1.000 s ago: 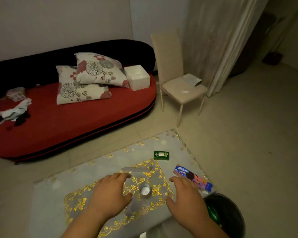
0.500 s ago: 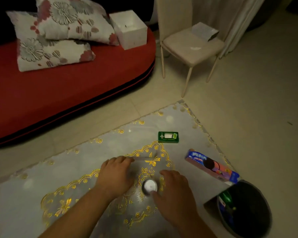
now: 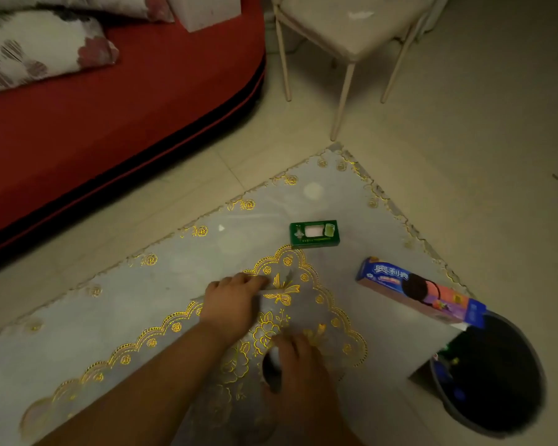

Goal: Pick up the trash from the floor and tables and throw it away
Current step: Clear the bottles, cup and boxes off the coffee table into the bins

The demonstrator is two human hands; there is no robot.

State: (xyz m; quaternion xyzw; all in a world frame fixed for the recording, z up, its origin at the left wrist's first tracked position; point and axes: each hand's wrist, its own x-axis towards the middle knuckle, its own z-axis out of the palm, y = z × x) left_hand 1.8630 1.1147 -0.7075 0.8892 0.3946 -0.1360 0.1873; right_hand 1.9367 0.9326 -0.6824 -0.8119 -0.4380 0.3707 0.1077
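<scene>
L hand (image 3: 231,305) lies knuckles-up on the table cloth (image 3: 161,284), fingers curled down at the edge of what looks like a thin clear sheet (image 3: 282,286). The sheet is flat and see-thru, w/ the gold pattern visible thru it. Can't tell if the fingers pinch it or just rest on it.

R hand (image 3: 303,378) is nearer the camera, fingers curled round a small round item (image 3: 272,360). The item has a pale top and dark side and is cup-like, but it's blurred, so no more detail. It sits on the gold centre motif of the cloth, just R of the L forearm.

The cloth is grey and smooth, w/ a scalloped gold embroidered border, roses and a bow.

Other trash on the table:
- A green box (image 3: 314,234), a small cardboard rectangle w/ a pale window, lies flat beyond both hands.
- A biscuit box (image 3: 416,292), a long slim carton in blue and pink w/ a dark round cookie print, lies diagonally at the R table edge. Its far end is just beside the bin.

The bin (image 3: 509,410) is round and dark, w/ a dark liner. It stands on the floor (image 3: 464,156) at the table corner, w/ some coloured bits inside.

Bkgd: a red sofa (image 3: 110,123) w/ a rounded edge and dark piping, a floral pillow (image 3: 36,49), a white box (image 3: 207,11) on the sofa, and a chair (image 3: 351,30) w/ a beige padded seat and thin pale legs. The floor tiles are pale and matte.
</scene>
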